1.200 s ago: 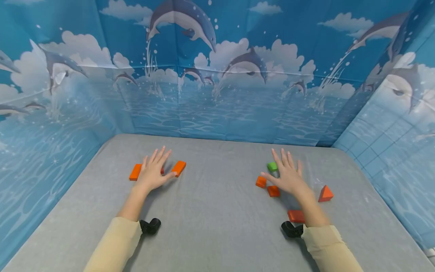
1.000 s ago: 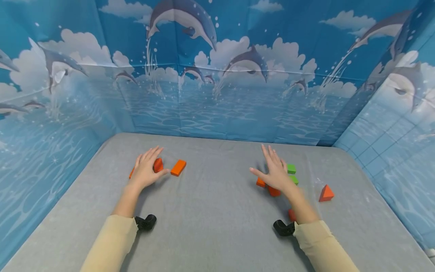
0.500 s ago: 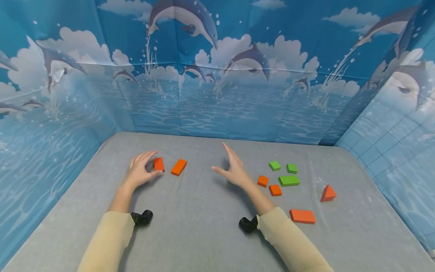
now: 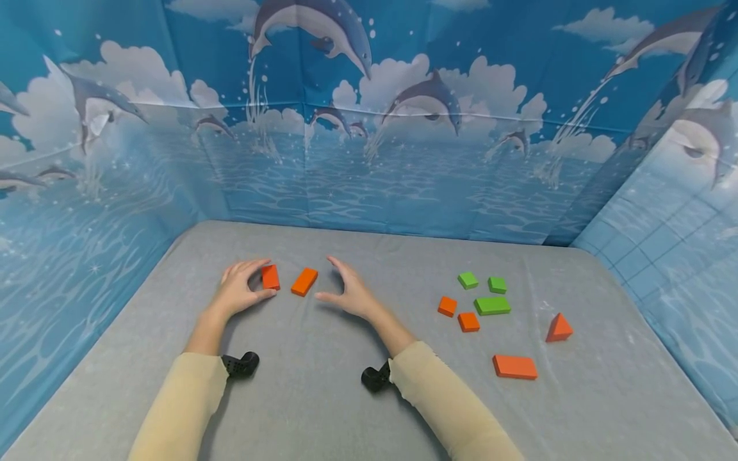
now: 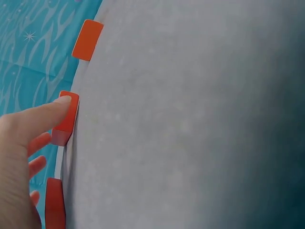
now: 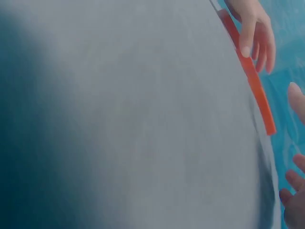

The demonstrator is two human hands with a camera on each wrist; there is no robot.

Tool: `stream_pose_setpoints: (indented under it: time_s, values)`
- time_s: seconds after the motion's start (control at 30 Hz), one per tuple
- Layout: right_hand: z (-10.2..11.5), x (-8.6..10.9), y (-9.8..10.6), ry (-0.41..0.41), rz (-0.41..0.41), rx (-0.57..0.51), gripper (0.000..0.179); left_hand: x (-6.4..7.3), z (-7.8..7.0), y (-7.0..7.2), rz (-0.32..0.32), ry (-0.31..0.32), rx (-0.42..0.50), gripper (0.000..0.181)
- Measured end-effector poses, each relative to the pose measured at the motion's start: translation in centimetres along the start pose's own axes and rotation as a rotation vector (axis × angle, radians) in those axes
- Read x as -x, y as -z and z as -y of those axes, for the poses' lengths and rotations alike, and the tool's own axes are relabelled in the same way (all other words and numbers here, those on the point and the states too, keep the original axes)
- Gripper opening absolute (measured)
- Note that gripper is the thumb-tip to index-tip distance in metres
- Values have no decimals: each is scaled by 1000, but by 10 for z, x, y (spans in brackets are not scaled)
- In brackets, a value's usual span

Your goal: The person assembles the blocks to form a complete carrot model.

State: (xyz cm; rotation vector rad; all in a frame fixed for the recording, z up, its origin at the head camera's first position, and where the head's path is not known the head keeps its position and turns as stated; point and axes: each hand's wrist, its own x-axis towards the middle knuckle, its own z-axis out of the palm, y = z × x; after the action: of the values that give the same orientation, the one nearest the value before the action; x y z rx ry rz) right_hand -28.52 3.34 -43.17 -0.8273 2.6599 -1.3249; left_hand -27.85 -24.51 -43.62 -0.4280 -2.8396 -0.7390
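Note:
My left hand (image 4: 235,291) curves around a small red block (image 4: 270,278), fingertips at its far edge and thumb at its near edge. In the left wrist view the thumb (image 5: 45,119) overlaps the top of that block, with the other fingers behind it. An orange rectangular block (image 4: 304,282) lies just right of the red one. My right hand (image 4: 353,296) hovers right of the orange block, thumb and fingers spread towards it with a gap between. Another red-orange block (image 5: 55,204) shows low in the left wrist view; the left hand hides it in the head view.
On the right of the grey-covered table (image 4: 323,397) lie several green blocks, including a long one (image 4: 492,306), two small orange blocks (image 4: 469,322), a red-orange triangular block (image 4: 559,328) and a flat rectangular one (image 4: 515,367). A dolphin-print curtain (image 4: 369,160) surrounds the table.
My right hand has swept left from over the green and orange blocks to beside the left-hand orange block. My left hand has drawn slightly left and closed in around the red block.

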Motion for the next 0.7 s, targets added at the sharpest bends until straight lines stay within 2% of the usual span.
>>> stream_pose_setpoints:
  time_s: [0.23,0.5,0.7]
  values:
    - [0,-9,-15,21,6,21,76,1,3,-2,-12,-22,-12,68]
    - [6,-17,-26,10,-5,172,68,1,3,-2,-5,-5,-17,65]
    - [7,-20,-36,-20,-42,242,61,2,4,-3,-5,-1,-17,64]
